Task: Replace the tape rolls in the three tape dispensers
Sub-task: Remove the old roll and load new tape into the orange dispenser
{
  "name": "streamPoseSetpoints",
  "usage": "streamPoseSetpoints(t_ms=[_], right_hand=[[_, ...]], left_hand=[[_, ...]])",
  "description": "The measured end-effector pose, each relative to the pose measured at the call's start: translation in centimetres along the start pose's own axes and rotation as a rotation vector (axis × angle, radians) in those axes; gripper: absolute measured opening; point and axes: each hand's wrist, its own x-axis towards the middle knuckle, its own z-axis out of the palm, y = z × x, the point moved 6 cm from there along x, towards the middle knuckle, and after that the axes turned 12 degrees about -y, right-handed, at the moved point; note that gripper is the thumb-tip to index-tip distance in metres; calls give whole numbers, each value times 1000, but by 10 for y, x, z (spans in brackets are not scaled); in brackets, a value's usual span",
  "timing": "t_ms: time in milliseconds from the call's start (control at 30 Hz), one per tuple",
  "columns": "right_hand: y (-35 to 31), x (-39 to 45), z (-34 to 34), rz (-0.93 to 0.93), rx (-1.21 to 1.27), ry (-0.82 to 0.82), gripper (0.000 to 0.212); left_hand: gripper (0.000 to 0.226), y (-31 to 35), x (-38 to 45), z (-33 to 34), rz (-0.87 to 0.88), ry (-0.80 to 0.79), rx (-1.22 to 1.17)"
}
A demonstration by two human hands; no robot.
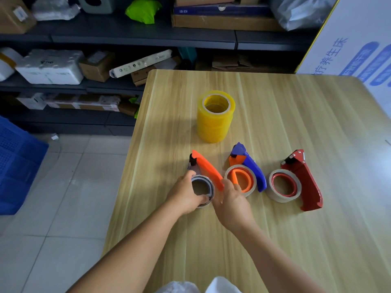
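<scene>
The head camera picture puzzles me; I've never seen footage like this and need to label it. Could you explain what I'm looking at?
It is one picture from a camera worn on a person's head, looking down at their bare hands over a wooden table. Three tape dispensers lie in a row: the orange dispenser, the blue dispenser and the red dispenser, each with a nearly used-up roll. Behind them stands a stack of yellow tape rolls. The left hand grips the roll in the orange dispenser; the right hand rests against its handle.
</scene>
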Motion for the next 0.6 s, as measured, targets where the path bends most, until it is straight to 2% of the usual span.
streamPoseSetpoints(t_ms=[133, 200, 267, 367, 467, 600], right_hand=[[9, 1, -8, 51, -13, 9, 48], [7, 0, -8, 54, 39, 20, 32], [5, 1, 3, 89, 117, -54, 19], [9, 2, 30, 215, 426, -241, 24], [15, 3, 43, 352, 802, -213, 19], [19, 7, 47, 415, 930, -213, 12]], left_hand=[[89, 1, 1, 1, 22, -38, 63], [88, 0, 2, 0, 19, -49, 49], [81, -1, 3, -2, 21, -53, 17], [62, -5, 1, -7, 21, -30, -49], [57, -7, -1, -9, 32, -16, -73], [51, -5, -1, -11, 55, 13, -83]])
